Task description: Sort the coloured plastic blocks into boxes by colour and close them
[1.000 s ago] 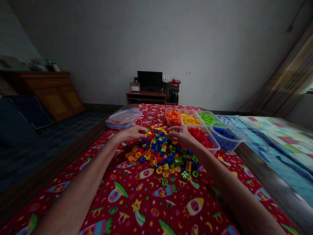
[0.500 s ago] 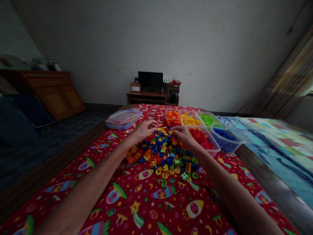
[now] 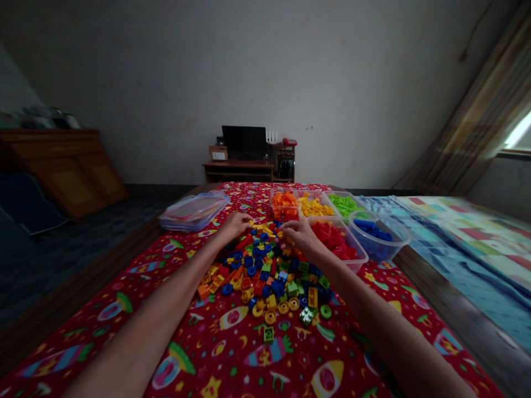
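Note:
A heap of small plastic bricks (image 3: 265,273) in blue, yellow, orange, red and green lies on a red patterned cloth (image 3: 249,354). Both my arms reach across it. My left hand (image 3: 235,225) rests at the heap's far left edge, its fingers curled down onto the bricks. At the heap's far right edge, my right hand (image 3: 301,236) has its fingertips pinched together among the bricks, close to the tub of red bricks (image 3: 338,243). What either hand holds is too small and dark to name.
Behind the heap stand clear tubs of orange bricks (image 3: 283,204), yellow bricks (image 3: 315,206) and green bricks (image 3: 345,203), with a round bowl of blue bricks (image 3: 376,236) at the right. Stacked clear lids (image 3: 193,210) lie far left. A wooden edge (image 3: 448,309) runs along the right.
My left hand lifted toward the back of the heap, then dropped onto its far left edge. My right hand stayed at the far edge. The camera view shifted slightly.

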`<action>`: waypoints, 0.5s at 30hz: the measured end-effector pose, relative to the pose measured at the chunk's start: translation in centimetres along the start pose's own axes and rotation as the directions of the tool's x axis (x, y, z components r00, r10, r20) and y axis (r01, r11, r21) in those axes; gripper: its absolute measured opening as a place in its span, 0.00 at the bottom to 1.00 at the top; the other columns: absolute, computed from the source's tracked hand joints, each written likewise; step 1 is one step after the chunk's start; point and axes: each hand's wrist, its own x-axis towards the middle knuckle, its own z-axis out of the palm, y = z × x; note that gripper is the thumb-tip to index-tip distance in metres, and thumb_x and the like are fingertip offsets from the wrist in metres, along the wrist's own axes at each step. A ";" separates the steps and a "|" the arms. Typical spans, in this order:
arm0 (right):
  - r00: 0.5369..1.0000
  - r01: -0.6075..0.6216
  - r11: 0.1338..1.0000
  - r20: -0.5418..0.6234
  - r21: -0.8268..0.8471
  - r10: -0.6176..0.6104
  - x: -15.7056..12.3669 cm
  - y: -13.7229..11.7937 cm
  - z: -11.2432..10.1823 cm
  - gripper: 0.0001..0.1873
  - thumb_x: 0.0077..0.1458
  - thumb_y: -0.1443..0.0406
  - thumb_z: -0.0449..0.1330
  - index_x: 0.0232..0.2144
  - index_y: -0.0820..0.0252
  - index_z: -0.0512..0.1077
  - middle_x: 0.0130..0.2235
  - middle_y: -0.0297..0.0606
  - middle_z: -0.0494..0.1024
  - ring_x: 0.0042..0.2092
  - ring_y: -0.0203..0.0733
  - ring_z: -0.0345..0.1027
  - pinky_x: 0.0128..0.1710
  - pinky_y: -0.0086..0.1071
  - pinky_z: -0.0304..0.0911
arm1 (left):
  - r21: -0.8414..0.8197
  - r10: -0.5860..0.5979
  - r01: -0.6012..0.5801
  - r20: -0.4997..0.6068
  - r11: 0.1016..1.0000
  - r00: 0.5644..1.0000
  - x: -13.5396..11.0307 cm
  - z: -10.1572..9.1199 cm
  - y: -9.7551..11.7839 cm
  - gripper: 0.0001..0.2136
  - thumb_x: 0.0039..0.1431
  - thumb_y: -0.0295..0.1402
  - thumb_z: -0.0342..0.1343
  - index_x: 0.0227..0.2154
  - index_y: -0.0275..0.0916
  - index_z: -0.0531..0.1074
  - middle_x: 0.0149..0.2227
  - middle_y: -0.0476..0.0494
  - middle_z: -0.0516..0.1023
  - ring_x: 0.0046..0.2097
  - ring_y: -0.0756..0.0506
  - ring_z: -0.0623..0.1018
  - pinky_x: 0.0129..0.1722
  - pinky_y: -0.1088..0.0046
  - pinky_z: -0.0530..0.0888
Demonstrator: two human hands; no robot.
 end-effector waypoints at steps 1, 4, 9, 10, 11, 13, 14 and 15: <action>1.000 -0.003 1.000 -0.003 0.009 0.003 0.0 -0.1 0.0 0.08 0.48 0.74 0.51 0.28 0.62 0.68 0.27 0.35 0.73 0.26 0.35 0.69 0.26 0.28 0.66 | -0.082 -0.006 0.005 -0.022 0.997 1.000 -0.1 -0.2 0.4 0.16 0.47 0.33 0.53 0.38 0.33 0.76 0.36 0.40 0.80 0.39 0.41 0.78 0.39 0.68 0.72; 1.000 -0.001 1.000 0.011 0.017 0.001 0.0 -0.1 0.0 0.10 0.48 0.74 0.53 0.33 0.62 0.71 0.32 0.37 0.75 0.31 0.37 0.72 0.28 0.28 0.68 | -0.342 0.009 -0.006 0.007 0.940 1.000 -0.8 -1.0 2.3 0.22 0.44 0.37 0.57 0.44 0.32 0.73 0.36 0.40 0.80 0.37 0.42 0.78 0.35 0.70 0.73; 0.996 0.071 0.996 0.063 -0.048 -0.067 0.3 0.4 -0.2 0.18 0.49 0.64 0.61 0.44 0.60 0.71 0.32 0.37 0.77 0.34 0.39 0.72 0.28 0.27 0.66 | -0.562 0.167 -0.017 0.216 0.827 0.962 -2.4 -1.2 7.2 0.31 0.44 0.37 0.61 0.54 0.35 0.63 0.29 0.46 0.79 0.31 0.47 0.78 0.29 0.74 0.72; 0.993 0.092 0.993 0.086 -0.075 -0.086 0.2 0.5 -0.3 0.19 0.48 0.63 0.62 0.45 0.60 0.71 0.31 0.37 0.77 0.33 0.38 0.72 0.27 0.27 0.65 | -0.581 0.183 -0.018 0.227 0.814 0.957 -2.6 -1.0 7.9 0.32 0.44 0.36 0.61 0.54 0.35 0.63 0.28 0.46 0.79 0.30 0.47 0.78 0.28 0.74 0.71; 0.989 0.116 0.988 0.106 -0.103 -0.105 0.2 0.6 -0.4 0.19 0.48 0.61 0.62 0.44 0.60 0.71 0.31 0.36 0.77 0.32 0.37 0.71 0.26 0.26 0.64 | -0.595 0.191 -0.019 0.228 0.804 0.955 -2.7 -0.8 8.5 0.32 0.44 0.37 0.62 0.54 0.34 0.63 0.27 0.47 0.78 0.29 0.47 0.77 0.27 0.75 0.71; 0.984 0.154 0.974 0.114 -0.169 -0.136 0.3 0.6 -0.9 0.15 0.49 0.61 0.61 0.40 0.61 0.72 0.27 0.34 0.75 0.28 0.34 0.68 0.23 0.24 0.61 | -0.603 0.185 -0.017 0.218 0.797 0.958 -2.9 -0.5 9.0 0.29 0.47 0.39 0.60 0.53 0.34 0.64 0.26 0.47 0.78 0.28 0.47 0.77 0.27 0.75 0.71; 0.984 0.166 0.964 0.103 -0.208 -0.147 0.4 0.4 -1.2 0.14 0.49 0.61 0.60 0.38 0.61 0.73 0.25 0.32 0.74 0.25 0.32 0.66 0.22 0.23 0.59 | -0.593 0.171 -0.015 0.207 0.805 0.963 -2.9 -0.6 8.9 0.28 0.49 0.41 0.58 0.52 0.33 0.65 0.27 0.46 0.78 0.29 0.47 0.78 0.27 0.74 0.72; 0.984 0.174 0.951 0.085 -0.255 -0.157 0.7 0.2 -1.6 0.12 0.50 0.62 0.59 0.38 0.62 0.73 0.23 0.31 0.73 0.22 0.30 0.63 0.20 0.23 0.57 | -0.571 0.149 -0.014 0.190 0.821 0.971 -2.9 -0.8 8.5 0.26 0.52 0.43 0.55 0.51 0.33 0.66 0.27 0.45 0.79 0.29 0.47 0.78 0.28 0.74 0.72</action>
